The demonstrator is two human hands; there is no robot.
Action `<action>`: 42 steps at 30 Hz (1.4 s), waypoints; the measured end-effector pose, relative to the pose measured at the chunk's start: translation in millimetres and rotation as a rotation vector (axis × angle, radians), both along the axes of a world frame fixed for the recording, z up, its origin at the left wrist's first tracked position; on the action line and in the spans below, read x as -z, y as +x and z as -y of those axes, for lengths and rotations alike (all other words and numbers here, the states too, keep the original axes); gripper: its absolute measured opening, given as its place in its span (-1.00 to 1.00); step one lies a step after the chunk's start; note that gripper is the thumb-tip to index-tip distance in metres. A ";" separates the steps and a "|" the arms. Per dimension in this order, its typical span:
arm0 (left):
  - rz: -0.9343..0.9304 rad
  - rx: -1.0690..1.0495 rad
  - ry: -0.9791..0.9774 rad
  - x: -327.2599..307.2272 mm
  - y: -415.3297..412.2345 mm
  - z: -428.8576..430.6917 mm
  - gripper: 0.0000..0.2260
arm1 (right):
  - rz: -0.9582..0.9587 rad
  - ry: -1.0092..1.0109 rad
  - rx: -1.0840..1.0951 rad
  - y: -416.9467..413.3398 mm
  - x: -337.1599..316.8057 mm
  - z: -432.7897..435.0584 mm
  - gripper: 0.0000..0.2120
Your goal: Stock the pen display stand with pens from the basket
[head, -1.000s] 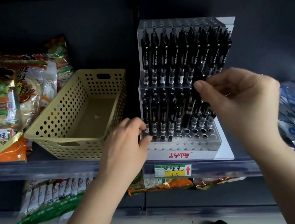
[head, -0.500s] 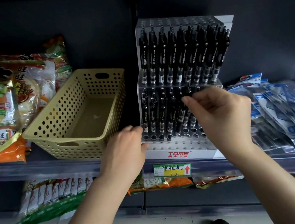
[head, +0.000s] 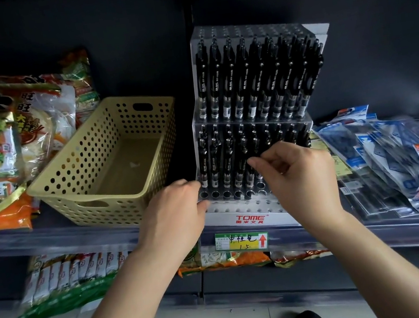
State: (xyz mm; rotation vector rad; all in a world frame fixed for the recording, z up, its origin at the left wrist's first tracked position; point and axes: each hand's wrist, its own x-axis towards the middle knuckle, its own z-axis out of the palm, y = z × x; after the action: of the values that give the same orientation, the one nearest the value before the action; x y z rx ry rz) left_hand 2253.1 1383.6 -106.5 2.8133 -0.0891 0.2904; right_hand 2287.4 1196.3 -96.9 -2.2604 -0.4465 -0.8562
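Observation:
The clear tiered pen display stand (head: 249, 219) sits on the shelf, with black pens (head: 259, 79) filling its upper tier and most of the lower tier. Several front holes are bare. The yellow perforated basket (head: 53, 186) stands to its left with no pens visible inside. My left hand (head: 173, 215) grips the stand's front left corner. My right hand (head: 300, 178) is at the middle of the lower tier, thumb and forefinger pinched on the top of a black pen (head: 244, 172) standing there.
Snack bags (head: 11, 138) are piled left of the basket. Blue packaged stationery (head: 397, 159) lies right of the stand. A price tag (head: 241, 240) hangs on the shelf edge, with more packets (head: 66, 276) on the shelf below. A dark back panel rises behind.
My right hand has come down and to the left, from the right end of the upper tier to the middle of the lower tier. My left hand has stayed at the stand's corner.

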 end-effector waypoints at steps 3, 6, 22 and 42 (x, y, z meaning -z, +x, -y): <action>0.000 0.002 0.001 0.5 0.4 0.1 -0.67 | -0.007 -0.014 0.007 0.1 0.8 0.6 -0.78; 0.000 0.005 -0.011 1.3 0.9 0.1 -0.67 | -0.020 -0.013 0.011 -0.6 1.0 1.7 -0.77; -0.098 -0.025 0.063 -1.3 -0.4 4.6 -0.65 | -0.150 -0.218 0.045 -23.8 -6.9 14.5 -0.78; -0.119 0.000 0.245 -73.3 -56.5 12.9 -0.69 | -0.619 -0.826 0.053 -89.2 -69.1 49.0 -0.63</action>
State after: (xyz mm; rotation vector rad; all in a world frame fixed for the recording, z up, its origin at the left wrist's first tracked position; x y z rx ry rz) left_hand 2196.6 1370.7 -33.2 3.0664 -0.1043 0.1172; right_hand 2198.2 1147.3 -27.8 -3.1171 -0.4966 0.0951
